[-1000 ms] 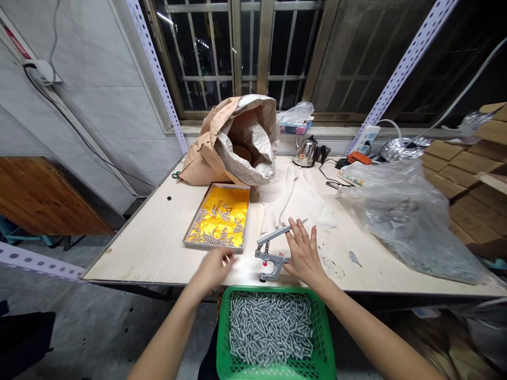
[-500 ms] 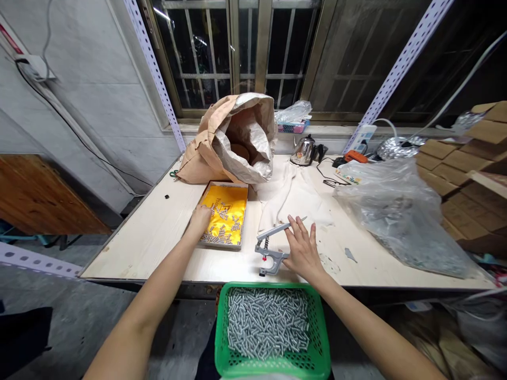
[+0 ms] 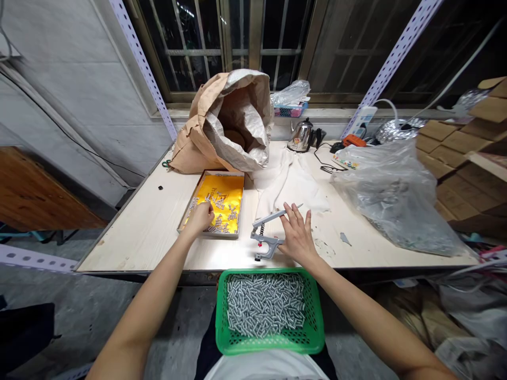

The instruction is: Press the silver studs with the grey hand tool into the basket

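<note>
My left hand (image 3: 201,217) is over the left front part of a shallow tray (image 3: 236,236) lined in yellow. Its fingers are pinched together and point down among small metal screw-like pieces (image 3: 222,226); what is between the fingertips is hidden. Grey snap-fastener pliers (image 3: 268,240), with a coil spring and a red tip in the jaw, are in my right hand (image 3: 298,235). The fingers lie over the upper handle, and the jaws face left, spread apart, just above the table's front. Below them, a green basket (image 3: 222,338) of many silvery screw-like pieces (image 3: 265,306) rests at my lap.
A big open paper sack (image 3: 190,142) leans behind the tray. White cloth (image 3: 293,184), a steel kettle (image 3: 301,136) and glasses (image 3: 330,169) lie farther back. To the right are a filled clear plastic bag (image 3: 396,206) and stacked cardboard boxes (image 3: 467,174).
The view has shifted a little. My left hand has moved from the tray's left side inward over the pieces. My right hand keeps hold of the pliers, with little change.
</note>
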Motion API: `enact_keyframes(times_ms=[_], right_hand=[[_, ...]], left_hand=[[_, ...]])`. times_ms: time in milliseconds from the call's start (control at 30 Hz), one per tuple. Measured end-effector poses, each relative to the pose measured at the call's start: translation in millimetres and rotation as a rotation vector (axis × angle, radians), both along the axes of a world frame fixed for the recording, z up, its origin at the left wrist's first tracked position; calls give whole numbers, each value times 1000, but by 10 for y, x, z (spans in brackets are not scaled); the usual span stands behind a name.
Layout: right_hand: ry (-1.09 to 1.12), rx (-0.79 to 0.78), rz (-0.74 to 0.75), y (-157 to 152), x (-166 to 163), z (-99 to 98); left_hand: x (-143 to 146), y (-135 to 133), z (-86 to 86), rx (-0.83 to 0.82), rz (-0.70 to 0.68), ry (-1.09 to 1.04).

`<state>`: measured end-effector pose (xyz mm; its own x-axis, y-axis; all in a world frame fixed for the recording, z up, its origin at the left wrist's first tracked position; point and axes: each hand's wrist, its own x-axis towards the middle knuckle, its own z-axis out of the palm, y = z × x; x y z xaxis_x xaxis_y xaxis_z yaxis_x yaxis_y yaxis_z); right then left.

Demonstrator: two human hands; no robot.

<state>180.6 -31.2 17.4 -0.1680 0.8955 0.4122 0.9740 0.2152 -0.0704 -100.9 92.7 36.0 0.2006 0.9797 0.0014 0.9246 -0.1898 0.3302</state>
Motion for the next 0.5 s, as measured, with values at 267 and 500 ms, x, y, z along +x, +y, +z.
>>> enact_keyframes(times_ms=[267,500], right_hand=[[23,-2,4,32,-71,0],[27,-35,18,-10,-142,-46]], left_hand=[[672,-996,-168,-523,123,-1267],[731,-1129,-254,-626,61,-1248]])
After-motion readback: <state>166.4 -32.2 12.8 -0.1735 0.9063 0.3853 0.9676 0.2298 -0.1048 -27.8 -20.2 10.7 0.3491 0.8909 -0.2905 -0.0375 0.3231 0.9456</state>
